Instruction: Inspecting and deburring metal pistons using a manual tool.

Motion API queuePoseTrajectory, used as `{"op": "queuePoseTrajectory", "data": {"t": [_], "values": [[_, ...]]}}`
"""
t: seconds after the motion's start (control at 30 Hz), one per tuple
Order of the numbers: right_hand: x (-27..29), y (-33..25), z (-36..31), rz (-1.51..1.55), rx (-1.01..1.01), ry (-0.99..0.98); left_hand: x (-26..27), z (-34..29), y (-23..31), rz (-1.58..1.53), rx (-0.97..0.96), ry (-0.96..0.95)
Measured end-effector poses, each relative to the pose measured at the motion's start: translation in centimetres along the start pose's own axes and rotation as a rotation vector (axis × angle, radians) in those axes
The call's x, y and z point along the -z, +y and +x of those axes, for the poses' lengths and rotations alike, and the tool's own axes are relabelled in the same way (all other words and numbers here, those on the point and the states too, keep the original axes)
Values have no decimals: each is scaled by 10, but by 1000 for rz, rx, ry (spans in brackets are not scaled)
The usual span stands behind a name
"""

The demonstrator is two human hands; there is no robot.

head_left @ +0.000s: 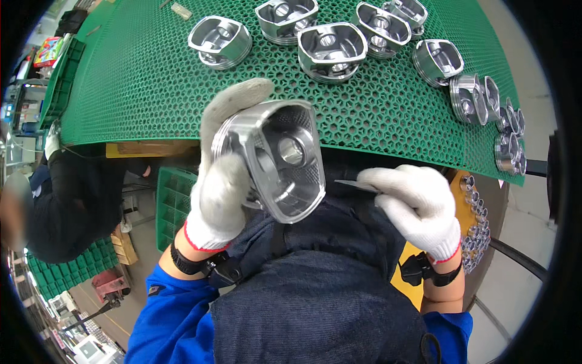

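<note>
above the lap, just off the green surface (151, 91), the left hand (221, 182) fingers clamp a rigid, slick, probably hefty metal piston (276, 158) by its ringed crown, while the right hand (418, 206) fingers pinch a thin blade (354, 184).

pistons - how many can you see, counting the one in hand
About 12. One in the left hand: the held piston. Five across the green mat's far side. Roughly six down its right edge; those overlap, so some may be hidden.

It looks like a factory workshop. Metal pistons (332, 51) sit in rows on a green mesh mat (145, 79). Green crates (173, 203) stand below.
</note>
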State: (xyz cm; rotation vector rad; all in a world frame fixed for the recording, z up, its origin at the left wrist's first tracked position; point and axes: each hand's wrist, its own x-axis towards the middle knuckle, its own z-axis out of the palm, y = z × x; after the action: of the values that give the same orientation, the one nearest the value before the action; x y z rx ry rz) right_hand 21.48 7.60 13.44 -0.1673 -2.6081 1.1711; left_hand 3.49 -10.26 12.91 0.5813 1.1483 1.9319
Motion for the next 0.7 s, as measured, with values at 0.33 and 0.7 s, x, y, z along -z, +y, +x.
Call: {"op": "queuePoseTrajectory", "data": {"t": [0.33, 0.7], "values": [[14, -16, 11, -17, 12, -241, 2, -5, -10, 543, -472, -109], [28, -36, 36, -642, 196, -48, 7, -17, -5, -325, 607, -231]]}}
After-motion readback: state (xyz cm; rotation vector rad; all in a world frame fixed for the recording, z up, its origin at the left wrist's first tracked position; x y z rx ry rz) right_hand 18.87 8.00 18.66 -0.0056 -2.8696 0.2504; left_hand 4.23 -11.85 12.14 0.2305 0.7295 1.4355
